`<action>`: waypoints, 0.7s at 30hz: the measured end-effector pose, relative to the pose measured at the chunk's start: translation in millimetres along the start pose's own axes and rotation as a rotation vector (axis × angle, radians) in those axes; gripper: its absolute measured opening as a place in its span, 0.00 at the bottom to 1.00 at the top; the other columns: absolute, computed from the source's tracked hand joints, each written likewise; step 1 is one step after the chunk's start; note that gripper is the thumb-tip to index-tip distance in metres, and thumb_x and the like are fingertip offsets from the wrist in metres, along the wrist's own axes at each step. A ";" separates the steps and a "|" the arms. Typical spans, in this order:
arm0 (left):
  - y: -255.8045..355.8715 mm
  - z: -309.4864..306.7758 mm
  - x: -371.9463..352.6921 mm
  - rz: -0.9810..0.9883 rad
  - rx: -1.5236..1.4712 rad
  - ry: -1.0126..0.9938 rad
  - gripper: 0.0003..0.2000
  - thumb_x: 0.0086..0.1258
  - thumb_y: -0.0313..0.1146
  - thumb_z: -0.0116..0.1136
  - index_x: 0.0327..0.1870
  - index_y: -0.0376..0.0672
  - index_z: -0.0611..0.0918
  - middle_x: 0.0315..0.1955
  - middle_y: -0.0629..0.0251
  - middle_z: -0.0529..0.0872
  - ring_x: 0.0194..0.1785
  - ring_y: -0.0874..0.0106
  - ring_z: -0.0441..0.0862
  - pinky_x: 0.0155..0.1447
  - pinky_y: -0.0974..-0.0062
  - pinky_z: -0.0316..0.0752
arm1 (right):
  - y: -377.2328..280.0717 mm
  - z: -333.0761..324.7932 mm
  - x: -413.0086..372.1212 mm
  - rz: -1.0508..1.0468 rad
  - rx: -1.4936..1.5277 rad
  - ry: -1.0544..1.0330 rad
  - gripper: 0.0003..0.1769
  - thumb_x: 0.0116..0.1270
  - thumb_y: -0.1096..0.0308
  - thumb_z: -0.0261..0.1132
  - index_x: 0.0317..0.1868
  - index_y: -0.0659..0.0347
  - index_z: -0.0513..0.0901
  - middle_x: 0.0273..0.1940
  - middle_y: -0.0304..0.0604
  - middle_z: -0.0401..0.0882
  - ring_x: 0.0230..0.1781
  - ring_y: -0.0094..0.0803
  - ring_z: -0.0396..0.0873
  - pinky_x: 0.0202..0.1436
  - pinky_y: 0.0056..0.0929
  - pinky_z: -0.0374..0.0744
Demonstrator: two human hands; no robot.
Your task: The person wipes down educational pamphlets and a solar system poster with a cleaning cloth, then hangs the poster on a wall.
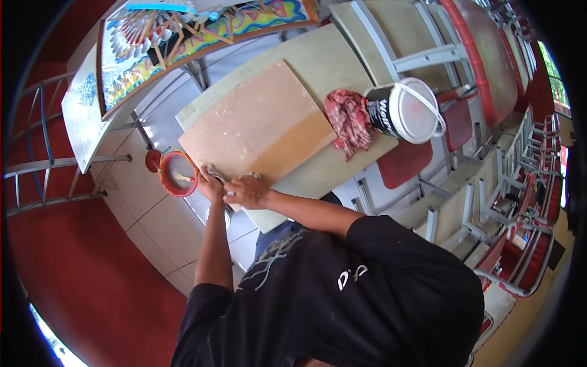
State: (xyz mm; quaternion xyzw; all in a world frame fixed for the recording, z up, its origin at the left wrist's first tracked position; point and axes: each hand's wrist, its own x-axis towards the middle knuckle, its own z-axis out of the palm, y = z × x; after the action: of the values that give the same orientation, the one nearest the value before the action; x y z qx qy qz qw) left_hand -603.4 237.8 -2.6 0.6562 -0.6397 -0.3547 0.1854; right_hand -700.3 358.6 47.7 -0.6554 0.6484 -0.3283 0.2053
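Note:
A flat board (257, 116) lies on a pale table, coated pinkish over most of its face and browner along one side. At its near left corner, my left hand (211, 186) is closed around a crumpled greyish-white rag (215, 173). My right hand (247, 192) rests on the board close beside it, its fingers curled over whitish cloth, mostly hidden. Just left of my left hand is an orange-red tub (166, 181) with a brush (182, 177) inside. Part of a can (228, 217) shows below my hands.
A white-lidded bucket (417, 113) with a black label stands right of the board, touching a red patterned cloth (348, 119). A painted, framed panel (131, 85) with spoons and sticks lies at upper left. Red-seated chairs (406, 164) and more tables fill the right side.

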 end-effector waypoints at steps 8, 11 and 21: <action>11.9 -0.5 -4.2 0.125 0.033 0.100 0.23 0.75 0.46 0.46 0.31 0.32 0.80 0.24 0.41 0.81 0.29 0.45 0.78 0.34 0.55 0.71 | 193.2 -155.0 35.9 0.789 -0.414 0.314 0.10 0.60 0.67 0.60 0.42 0.59 0.80 0.43 0.52 0.78 0.43 0.48 0.77 0.41 0.47 0.77; 1.7 -3.3 -2.9 0.129 0.087 0.087 0.23 0.75 0.46 0.45 0.31 0.32 0.80 0.24 0.40 0.80 0.30 0.42 0.77 0.34 0.53 0.70 | 242.6 -203.9 29.7 0.782 -0.561 0.624 0.10 0.57 0.72 0.62 0.41 0.61 0.77 0.44 0.53 0.75 0.45 0.53 0.74 0.46 0.47 0.74; -15.4 3.9 -5.4 0.132 -0.007 0.091 0.16 0.75 0.36 0.47 0.28 0.33 0.77 0.23 0.41 0.79 0.27 0.43 0.76 0.31 0.54 0.69 | 47.3 6.8 54.8 -0.106 -0.160 -0.085 0.12 0.52 0.63 0.65 0.39 0.53 0.83 0.44 0.43 0.79 0.46 0.41 0.78 0.49 0.41 0.77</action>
State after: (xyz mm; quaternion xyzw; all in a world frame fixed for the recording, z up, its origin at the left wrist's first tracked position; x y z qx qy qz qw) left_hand -594.9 245.7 -14.8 0.6273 -0.6714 -0.3137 0.2396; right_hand -732.5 300.0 19.1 -0.7164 0.6277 -0.2579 0.1621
